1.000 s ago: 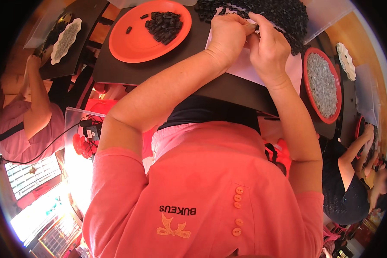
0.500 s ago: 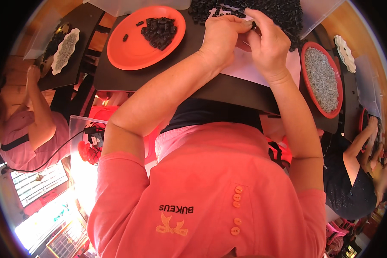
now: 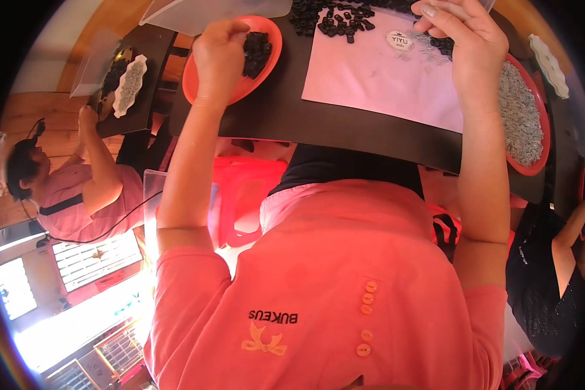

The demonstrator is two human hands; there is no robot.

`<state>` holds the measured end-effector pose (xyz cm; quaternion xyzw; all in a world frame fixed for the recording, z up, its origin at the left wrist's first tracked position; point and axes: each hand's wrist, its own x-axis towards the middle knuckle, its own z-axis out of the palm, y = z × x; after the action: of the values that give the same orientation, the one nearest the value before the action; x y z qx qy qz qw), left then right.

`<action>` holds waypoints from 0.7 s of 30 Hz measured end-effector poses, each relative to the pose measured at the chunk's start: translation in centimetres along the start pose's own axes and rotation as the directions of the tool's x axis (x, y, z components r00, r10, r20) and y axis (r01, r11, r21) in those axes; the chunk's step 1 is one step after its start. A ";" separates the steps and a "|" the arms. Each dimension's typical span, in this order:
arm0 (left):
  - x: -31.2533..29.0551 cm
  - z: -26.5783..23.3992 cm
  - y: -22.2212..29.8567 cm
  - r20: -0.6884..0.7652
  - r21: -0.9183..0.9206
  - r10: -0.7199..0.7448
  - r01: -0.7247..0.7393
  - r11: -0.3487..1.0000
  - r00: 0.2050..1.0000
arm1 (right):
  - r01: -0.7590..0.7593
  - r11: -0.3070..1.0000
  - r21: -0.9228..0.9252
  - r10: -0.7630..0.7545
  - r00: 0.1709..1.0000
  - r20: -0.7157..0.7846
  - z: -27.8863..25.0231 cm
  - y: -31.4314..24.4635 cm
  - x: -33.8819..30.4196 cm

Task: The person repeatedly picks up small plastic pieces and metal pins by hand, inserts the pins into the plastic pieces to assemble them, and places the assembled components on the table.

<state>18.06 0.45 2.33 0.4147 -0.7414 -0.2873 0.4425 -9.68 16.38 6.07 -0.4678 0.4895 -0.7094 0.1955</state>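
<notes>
My left hand is over the orange-red plate, beside a cluster of small black pieces. Its fingers are bent together, and whatever may be between them is hidden. Above the far right part of a white printed sheet is my right hand, its fingers curled inward; I cannot make out what they hold. Thin silver-grey pieces and a few black ones lie on the sheet close to its fingertips. More black pieces spread over the sheet's far edge.
An orange-red dish full of silver-grey pieces stands right of my right forearm. A clear plastic bin is behind the plate. The dark table has its front edge near my waist. Other people work at the left and right.
My hands, close together over the sheet around a small black piece, have parted. The left has moved left to the plate; the right has shifted right. The view has turned slightly.
</notes>
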 end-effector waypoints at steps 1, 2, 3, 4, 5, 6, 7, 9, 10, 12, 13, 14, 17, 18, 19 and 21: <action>0.2 0.2 -0.9 0.003 0.378 0.321 -0.299 0.876 0.947 | -0.032 0.999 0.016 0.033 0.999 -0.008 -0.2 0.0 0.0; 0.4 0.3 -1.3 0.129 0.675 0.585 -0.503 0.539 0.801 | -0.033 0.999 0.023 0.033 0.999 -0.015 -0.2 0.0 -0.1; 0.2 1.5 -0.4 0.115 0.667 0.623 -0.525 0.529 0.774 | -0.048 0.999 0.017 0.048 0.999 -0.023 -0.3 -0.1 -0.3; -0.2 2.6 0.5 0.100 0.641 0.630 -0.534 0.551 0.770 | -0.062 0.998 0.009 0.063 0.998 -0.032 -0.4 -0.1 -0.4; -0.6 3.7 1.6 0.083 0.613 0.637 -0.543 0.574 0.766 | -0.062 0.998 0.010 0.062 0.997 -0.038 -0.6 0.1 -0.4; -1.0 4.9 2.5 0.070 0.528 0.644 -0.576 0.624 0.762 | -0.061 0.998 0.023 0.062 0.998 -0.031 -0.8 0.0 -0.4; -1.2 6.4 2.8 0.132 0.413 0.613 -0.605 0.681 0.779 | -0.061 0.998 0.034 0.062 0.998 -0.024 -1.1 0.0 -0.4; -2.7 9.8 4.4 0.243 0.185 0.523 -0.569 0.801 0.817 | -0.093 0.995 -0.020 0.093 0.996 -0.001 -1.6 -0.1 -0.1; -3.1 11.4 5.0 0.323 0.245 0.518 -0.598 0.763 0.792 | -0.125 0.989 -0.076 0.127 0.992 0.015 -1.8 0.0 0.1; -3.4 14.8 5.7 0.345 0.232 0.526 -0.614 0.755 0.777 | -0.154 0.985 -0.079 0.156 0.988 0.015 -2.1 0.4 0.2; -3.2 15.9 5.8 0.406 0.258 0.546 -0.665 0.701 0.733 | -0.183 0.980 -0.076 0.185 0.983 0.017 -2.3 0.4 0.2; -2.9 16.5 5.8 0.407 0.256 0.546 -0.665 0.701 0.732 | -0.184 0.980 -0.077 0.186 0.982 0.016 -2.3 0.2 0.0; -2.2 17.5 5.6 0.482 0.359 0.567 -0.741 0.567 0.668 | -0.226 0.973 -0.053 0.227 0.974 0.018 -2.4 -0.4 -0.5; -2.1 17.5 5.3 0.470 0.355 0.571 -0.737 0.576 0.673 | -0.228 0.971 -0.069 0.230 0.973 0.015 -2.7 0.0 -0.5; -1.9 17.5 5.0 0.458 0.352 0.574 -0.731 0.584 0.679 | -0.231 0.969 -0.085 0.233 0.972 0.014 -2.9 0.3 -0.4; -1.7 16.7 5.2 0.418 0.187 0.544 -0.655 0.732 0.727 | -0.250 0.963 -0.106 0.256 0.965 0.050 -3.8 0.9 -0.1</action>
<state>1.72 5.45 -1.59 0.1598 -0.9363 -0.0673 0.3054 -13.04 18.01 4.87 -0.4329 0.5733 -0.6384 0.2765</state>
